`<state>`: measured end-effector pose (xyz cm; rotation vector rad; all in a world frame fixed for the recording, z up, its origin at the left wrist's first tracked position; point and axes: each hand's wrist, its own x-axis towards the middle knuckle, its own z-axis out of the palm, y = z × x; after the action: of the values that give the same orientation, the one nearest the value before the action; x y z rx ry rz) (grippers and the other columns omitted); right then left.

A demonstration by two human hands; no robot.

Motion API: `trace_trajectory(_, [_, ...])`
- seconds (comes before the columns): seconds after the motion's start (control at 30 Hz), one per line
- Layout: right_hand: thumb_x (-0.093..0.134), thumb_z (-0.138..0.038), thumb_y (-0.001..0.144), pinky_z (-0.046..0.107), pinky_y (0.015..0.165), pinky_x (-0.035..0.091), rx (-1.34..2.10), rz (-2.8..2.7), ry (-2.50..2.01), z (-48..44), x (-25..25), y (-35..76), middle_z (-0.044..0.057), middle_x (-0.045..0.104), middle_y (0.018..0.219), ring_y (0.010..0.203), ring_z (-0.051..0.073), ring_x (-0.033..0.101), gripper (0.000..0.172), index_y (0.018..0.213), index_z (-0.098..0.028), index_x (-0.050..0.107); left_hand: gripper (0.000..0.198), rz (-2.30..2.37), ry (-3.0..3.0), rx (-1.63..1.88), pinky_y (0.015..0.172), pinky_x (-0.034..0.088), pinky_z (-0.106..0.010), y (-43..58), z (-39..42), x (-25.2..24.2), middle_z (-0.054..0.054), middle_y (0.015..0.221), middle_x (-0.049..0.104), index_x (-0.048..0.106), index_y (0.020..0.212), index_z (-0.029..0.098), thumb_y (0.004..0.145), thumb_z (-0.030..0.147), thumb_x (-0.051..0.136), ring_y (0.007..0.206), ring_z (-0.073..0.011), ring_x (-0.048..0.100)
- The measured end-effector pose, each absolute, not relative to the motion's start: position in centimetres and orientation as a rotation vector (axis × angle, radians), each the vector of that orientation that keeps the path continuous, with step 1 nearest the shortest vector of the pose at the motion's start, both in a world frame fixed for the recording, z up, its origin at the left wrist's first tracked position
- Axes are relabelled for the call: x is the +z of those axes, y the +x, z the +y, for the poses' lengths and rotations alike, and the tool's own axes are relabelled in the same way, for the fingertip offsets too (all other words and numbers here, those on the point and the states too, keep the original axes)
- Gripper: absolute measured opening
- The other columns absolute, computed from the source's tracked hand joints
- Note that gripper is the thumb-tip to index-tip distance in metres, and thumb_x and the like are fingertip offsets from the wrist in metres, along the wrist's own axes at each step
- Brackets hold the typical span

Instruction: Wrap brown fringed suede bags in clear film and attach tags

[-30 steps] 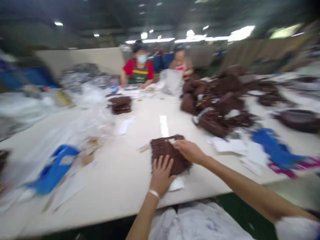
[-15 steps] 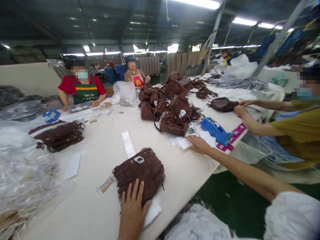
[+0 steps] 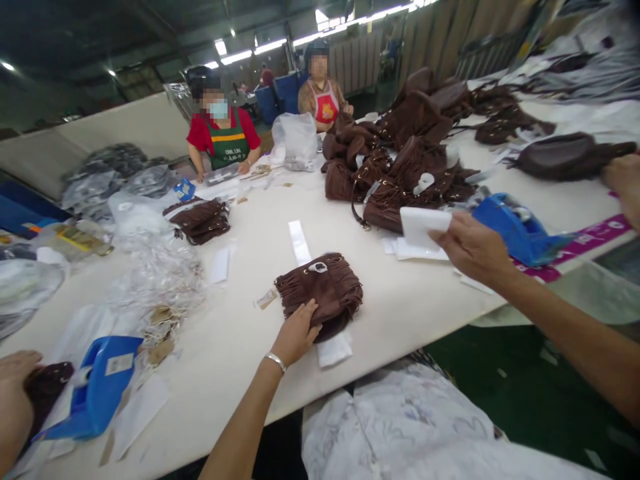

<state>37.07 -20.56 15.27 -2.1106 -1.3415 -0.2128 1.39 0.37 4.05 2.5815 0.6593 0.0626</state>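
Note:
A brown fringed handbag (image 3: 327, 290) lies on the white table with a white strip (image 3: 299, 241) reaching out beneath its far and near sides. My left hand (image 3: 295, 330) rests on the bag's near left part, fingers stretched out over the leather. To the right, my right hand (image 3: 475, 248) pinches a folded piece of white paper (image 3: 423, 227), held up above more white sheets (image 3: 407, 249). A small clear packet with a tan tag (image 3: 267, 299) sticks out at the bag's left side.
Brown bags (image 3: 400, 160) are heaped at the back right. Blue tape dispensers (image 3: 517, 227) (image 3: 103, 383) stand right and front left. Clear plastic bags (image 3: 150, 267) lie at left. Co-workers' hands (image 3: 624, 180) (image 3: 17, 393) are at both edges; two people (image 3: 230, 137) (image 3: 324, 100) sit opposite.
My right hand has lifted a white paper from the sheets on the table. My left hand stays on the bag. The view has swung left, bringing in another tape dispenser and a co-worker's hand.

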Motion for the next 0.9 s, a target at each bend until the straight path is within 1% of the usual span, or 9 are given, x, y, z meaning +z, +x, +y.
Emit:
trace_trajectory(0.03, [0.046,-0.047,0.097,0.034,0.072,0.046,0.09,-1.283,-1.984,-20.8,15.5,34.1,0.011,0.064,0.1,0.085,0.022,0.058,0.039,0.117,-0.017,0.061,0.052,0.644,2.576,0.064,0.114,0.035,-0.04,1.4,0.7,4.3,-0.01,0.149,0.044,0.044,0.139,0.015,0.09,0.029,0.052,0.136,-0.0239,0.043])
trace_trajectory(0.1, [0.049,-0.055,0.092,0.026,0.053,0.043,0.774,-1.179,-1.738,-21.0,14.3,27.7,0.004,0.062,0.074,0.06,0.014,0.054,0.044,0.102,-0.015,0.063,0.049,0.619,2.565,0.071,0.111,0.04,-0.038,1.3,1.3,4.8,-0.009,0.144,0.051,0.046,0.137,0.017,0.091,0.031,0.052,0.13,-0.0223,0.05])
trace_trajectory(0.17, [0.055,-0.058,0.087,0.022,0.044,0.039,1.341,-0.975,-1.525,-20.4,11.3,21.6,-0.001,0.058,0.062,0.046,0.01,0.048,0.045,0.095,-0.014,0.062,0.047,0.604,2.554,0.079,0.108,0.043,-0.038,1.3,1.9,5.1,-0.008,0.139,0.056,0.049,0.135,0.019,0.091,0.035,0.053,0.126,-0.0226,0.054])
trace_trajectory(0.23, [0.062,-0.053,0.084,0.019,0.04,0.039,1.686,-0.768,-1.35,-19.2,7.8,17.0,-0.001,0.059,0.058,0.041,0.008,0.048,0.04,0.087,-0.013,0.062,0.046,0.589,2.547,0.087,0.107,0.044,-0.039,1.3,2.3,5.3,-0.008,0.137,0.058,0.052,0.133,0.019,0.091,0.039,0.053,0.125,-0.0236,0.055])
trace_trajectory(0.27, [0.064,-0.049,0.084,0.018,0.039,0.041,1.764,-0.647,-1.299,-18.5,6.2,15.4,0.0,0.06,0.057,0.04,0.008,0.049,0.037,0.084,-0.012,0.062,0.046,0.579,2.545,0.091,0.107,0.044,-0.04,1.3,2.4,5.3,-0.008,0.136,0.059,0.053,0.132,0.019,0.091,0.04,0.053,0.125,-0.0242,0.055])
trace_trajectory(0.4, [0.065,-0.033,0.087,0.017,0.04,0.048,1.634,-0.206,-1.286,-15.9,3.0,13.2,0.003,0.064,0.062,0.043,0.008,0.055,0.024,0.084,-0.009,0.061,0.045,0.511,2.541,0.092,0.11,0.041,-0.041,1.2,3.0,5.1,-0.007,0.137,0.058,0.052,0.133,0.019,0.089,0.029,0.054,0.127,-0.024,0.053])
trace_trajectory(0.57, [0.056,-0.026,0.094,0.02,0.054,0.057,1.347,-0.037,-1.309,-14.5,3.1,14.0,0.002,0.064,0.07,0.058,0.011,0.066,0.014,0.088,-0.014,0.05,0.059,0.43,2.532,0.076,0.112,0.039,-0.04,1.0,3.7,4.6,-0.007,0.14,0.056,0.051,0.136,0.019,0.079,0.004,0.047,0.13,-0.0223,0.051])
trace_trajectory(0.7, [0.054,-0.023,0.096,0.024,0.062,0.061,1.225,0.089,-1.311,-13.6,3.0,13.5,0.003,0.062,0.071,0.067,0.014,0.07,0.016,0.087,-0.017,0.042,0.069,0.397,2.514,0.059,0.114,0.037,-0.043,0.9,4.2,4.1,-0.01,0.143,0.052,0.045,0.14,0.015,0.074,-0.003,0.041,0.132,-0.0228,0.048])
trace_trajectory(0.9, [0.053,-0.017,0.095,0.028,0.068,0.062,1.195,0.167,-1.254,-12.5,3.3,12.3,0.002,0.06,0.073,0.075,0.017,0.072,0.016,0.086,-0.017,0.041,0.086,0.323,2.479,0.021,0.118,0.03,-0.042,0.3,4.7,3.7,-0.01,0.15,0.043,0.033,0.147,0.015,0.065,-0.008,0.037,0.138,-0.0194,0.04])
